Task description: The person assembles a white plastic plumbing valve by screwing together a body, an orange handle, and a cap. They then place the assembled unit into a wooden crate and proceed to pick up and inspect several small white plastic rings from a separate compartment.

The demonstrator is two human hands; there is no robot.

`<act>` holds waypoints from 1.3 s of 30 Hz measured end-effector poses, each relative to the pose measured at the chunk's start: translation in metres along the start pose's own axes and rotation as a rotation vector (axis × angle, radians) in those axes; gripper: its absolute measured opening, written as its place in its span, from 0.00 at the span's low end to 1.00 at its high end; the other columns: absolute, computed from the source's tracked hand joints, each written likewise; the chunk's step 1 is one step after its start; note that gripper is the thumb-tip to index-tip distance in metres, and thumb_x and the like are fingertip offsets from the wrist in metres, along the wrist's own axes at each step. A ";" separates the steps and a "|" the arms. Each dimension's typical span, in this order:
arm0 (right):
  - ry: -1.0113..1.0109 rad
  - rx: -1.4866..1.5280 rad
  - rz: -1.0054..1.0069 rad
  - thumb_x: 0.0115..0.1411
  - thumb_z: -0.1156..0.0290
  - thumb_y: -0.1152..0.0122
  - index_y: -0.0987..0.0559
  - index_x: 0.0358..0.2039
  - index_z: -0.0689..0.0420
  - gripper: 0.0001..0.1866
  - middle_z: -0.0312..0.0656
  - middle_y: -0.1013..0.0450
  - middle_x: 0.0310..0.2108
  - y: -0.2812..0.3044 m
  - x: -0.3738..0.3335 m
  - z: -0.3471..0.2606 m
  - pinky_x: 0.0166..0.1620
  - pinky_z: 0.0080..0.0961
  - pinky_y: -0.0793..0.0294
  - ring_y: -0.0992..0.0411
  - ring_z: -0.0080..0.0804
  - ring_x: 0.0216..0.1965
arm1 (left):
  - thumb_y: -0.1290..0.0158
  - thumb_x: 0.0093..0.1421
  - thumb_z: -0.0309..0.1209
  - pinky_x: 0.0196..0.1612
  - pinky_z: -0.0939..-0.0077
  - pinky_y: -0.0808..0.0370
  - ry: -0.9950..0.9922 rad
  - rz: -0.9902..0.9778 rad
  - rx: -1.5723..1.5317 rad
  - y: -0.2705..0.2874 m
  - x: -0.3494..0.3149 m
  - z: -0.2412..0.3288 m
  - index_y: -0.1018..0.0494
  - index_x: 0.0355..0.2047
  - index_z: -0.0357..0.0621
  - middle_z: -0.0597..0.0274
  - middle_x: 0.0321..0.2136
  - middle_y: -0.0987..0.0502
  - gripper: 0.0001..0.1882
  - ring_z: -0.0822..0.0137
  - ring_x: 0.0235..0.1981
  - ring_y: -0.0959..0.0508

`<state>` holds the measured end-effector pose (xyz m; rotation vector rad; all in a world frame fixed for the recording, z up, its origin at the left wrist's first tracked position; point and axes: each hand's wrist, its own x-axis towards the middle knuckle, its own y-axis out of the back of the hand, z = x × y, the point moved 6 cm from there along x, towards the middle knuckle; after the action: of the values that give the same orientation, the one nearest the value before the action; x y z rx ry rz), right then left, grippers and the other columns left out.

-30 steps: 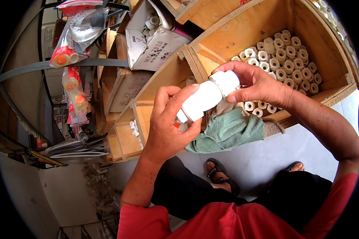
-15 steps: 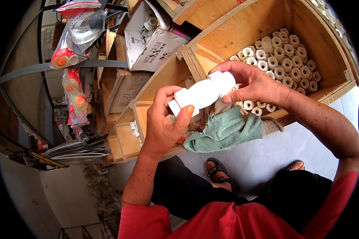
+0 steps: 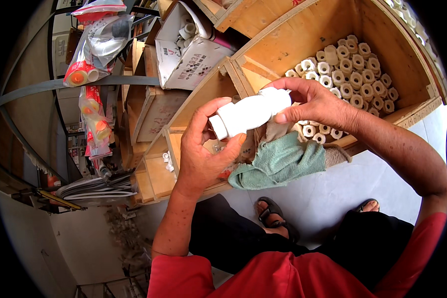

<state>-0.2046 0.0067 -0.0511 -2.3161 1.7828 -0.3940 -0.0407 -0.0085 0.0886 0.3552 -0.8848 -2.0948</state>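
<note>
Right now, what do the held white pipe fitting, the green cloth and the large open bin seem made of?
White pipe fitting: probably plastic, smooth, with no metallic glint; glare leaves its gloss uncertain. Green cloth: matte woven or knitted textile, shown by soft folds and coarse texture. Large open bin: likely plywood, fairly smooth, judging by its broad yellow-brown panels.

Dark printed letters and digits (image 3: pixel 194 65) stand on the white carton's (image 3: pixel 196 59) side.
</note>
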 end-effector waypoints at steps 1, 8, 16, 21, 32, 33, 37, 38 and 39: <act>-0.009 0.007 0.004 0.50 0.55 0.28 0.29 0.55 0.57 0.35 0.38 0.25 0.34 0.000 0.000 0.000 0.40 0.22 0.24 0.27 0.22 0.35 | 0.40 0.50 0.19 0.43 0.77 0.23 -0.024 0.002 0.011 0.000 0.000 0.000 0.33 0.53 0.42 0.61 0.44 0.28 0.29 0.71 0.43 0.25; -0.168 0.047 -0.028 0.54 0.46 0.34 0.25 0.49 0.61 0.33 0.37 0.25 0.34 -0.004 -0.005 -0.006 0.38 0.21 0.27 0.28 0.21 0.37 | 0.41 0.48 0.15 0.48 0.73 0.22 -0.129 -0.026 0.088 -0.001 -0.002 0.004 0.32 0.54 0.44 0.60 0.45 0.33 0.31 0.66 0.47 0.26; -0.206 0.033 -0.022 0.53 0.42 0.36 0.24 0.46 0.60 0.34 0.37 0.25 0.35 -0.003 -0.006 -0.011 0.39 0.20 0.27 0.28 0.21 0.38 | 0.39 0.47 0.17 0.51 0.71 0.25 -0.023 0.004 0.061 -0.001 -0.004 -0.002 0.37 0.56 0.41 0.58 0.46 0.32 0.34 0.66 0.48 0.26; -0.192 0.040 0.009 0.52 0.40 0.36 0.23 0.45 0.60 0.34 0.37 0.25 0.34 -0.002 -0.006 -0.010 0.38 0.20 0.27 0.28 0.21 0.38 | 0.38 0.48 0.18 0.51 0.71 0.26 -0.028 0.002 0.076 -0.001 -0.004 -0.002 0.39 0.56 0.39 0.56 0.47 0.30 0.35 0.67 0.48 0.26; -0.222 0.023 0.061 0.52 0.35 0.42 0.21 0.40 0.64 0.38 0.37 0.27 0.25 0.002 -0.008 -0.012 0.33 0.18 0.30 0.30 0.20 0.27 | 0.36 0.53 0.30 0.45 0.74 0.26 0.115 -0.079 -0.026 0.000 -0.002 -0.006 0.37 0.56 0.38 0.56 0.46 0.28 0.32 0.68 0.43 0.24; -0.223 0.037 0.063 0.52 0.35 0.42 0.21 0.39 0.64 0.38 0.37 0.27 0.25 0.001 -0.008 -0.013 0.33 0.18 0.30 0.30 0.20 0.27 | 0.36 0.53 0.30 0.45 0.74 0.26 0.064 -0.061 0.020 -0.002 -0.002 -0.003 0.38 0.56 0.38 0.55 0.46 0.28 0.32 0.68 0.43 0.24; -0.221 0.048 0.079 0.52 0.35 0.42 0.21 0.40 0.64 0.38 0.37 0.28 0.24 0.002 -0.008 -0.011 0.33 0.18 0.30 0.30 0.20 0.27 | 0.36 0.52 0.30 0.44 0.74 0.26 -0.087 0.060 0.038 -0.003 -0.002 0.003 0.37 0.56 0.39 0.56 0.46 0.28 0.33 0.68 0.42 0.24; -0.219 0.054 0.090 0.52 0.35 0.42 0.21 0.39 0.64 0.38 0.37 0.28 0.24 0.002 -0.008 -0.011 0.33 0.18 0.31 0.31 0.20 0.26 | 0.36 0.52 0.30 0.44 0.73 0.26 -0.078 0.043 0.057 -0.003 -0.001 0.003 0.36 0.55 0.38 0.57 0.45 0.27 0.32 0.68 0.42 0.24; -0.215 0.061 0.100 0.52 0.35 0.42 0.21 0.38 0.64 0.38 0.37 0.29 0.23 0.002 -0.008 -0.012 0.32 0.18 0.31 0.31 0.20 0.26 | 0.36 0.52 0.30 0.44 0.73 0.26 -0.068 0.027 0.077 -0.002 -0.001 0.003 0.36 0.55 0.38 0.58 0.44 0.27 0.31 0.68 0.41 0.24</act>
<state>-0.2119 0.0146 -0.0411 -2.1271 1.7476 -0.1728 -0.0426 -0.0061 0.0895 0.3117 -1.0076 -2.0623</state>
